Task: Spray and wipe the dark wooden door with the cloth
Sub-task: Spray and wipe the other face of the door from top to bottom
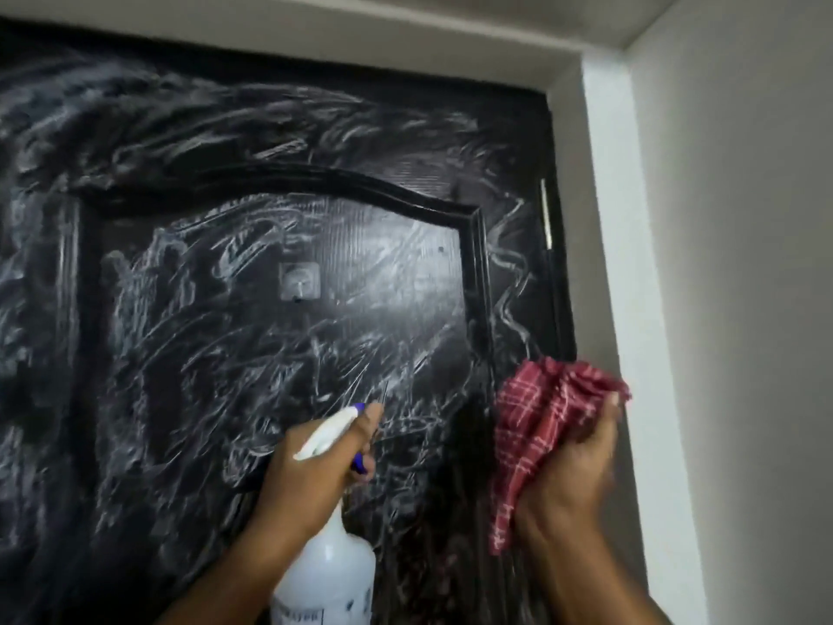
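The dark wooden door fills the left and middle of the view, streaked all over with white smears. My left hand grips the neck of a white spray bottle, its white and blue nozzle aimed at the door panel. My right hand holds a red and white checked cloth against the door's right edge, low down near the frame. The cloth and right hand are blurred.
A raised curved moulding frames the door's inner panel. A small clear hook is stuck to the panel's middle. A metal hinge sits at the door's right edge. A white wall and the door recess stand to the right.
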